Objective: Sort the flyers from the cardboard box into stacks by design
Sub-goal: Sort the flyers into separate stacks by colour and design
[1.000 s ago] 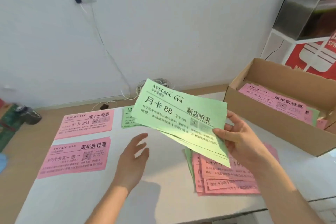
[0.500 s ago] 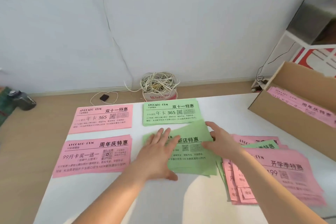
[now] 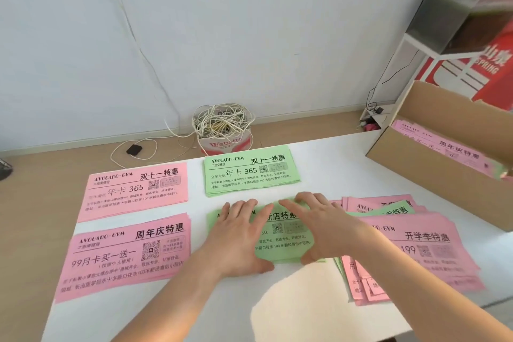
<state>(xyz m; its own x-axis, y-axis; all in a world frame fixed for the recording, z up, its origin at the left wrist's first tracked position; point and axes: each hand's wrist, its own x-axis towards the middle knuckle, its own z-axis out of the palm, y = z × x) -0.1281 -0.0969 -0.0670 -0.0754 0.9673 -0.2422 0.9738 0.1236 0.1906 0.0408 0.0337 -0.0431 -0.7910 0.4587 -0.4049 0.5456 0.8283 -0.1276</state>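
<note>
– Two hands lie flat on my feed: left hand (image 3: 238,239) and right hand (image 3: 322,228), fingers straight, pressing the green flyers (image 3: 286,243) onto the table (image 3: 277,314).
– Where are the other stacks?
– I see a green stack (image 3: 249,172) just behind those, a far pink stack (image 3: 136,191) and a near pink stack (image 3: 125,255) to the left, and a mixed pile (image 3: 422,247) just beside them on the right. The box (image 3: 410,161) stands at the far right edge, with pink flyers (image 3: 447,147) inside.

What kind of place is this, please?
Probably a plain back room or small office: a white table with sorted gym flyers, a cardboard box, and a tangle of cable on the floor by a bare wall.
</note>
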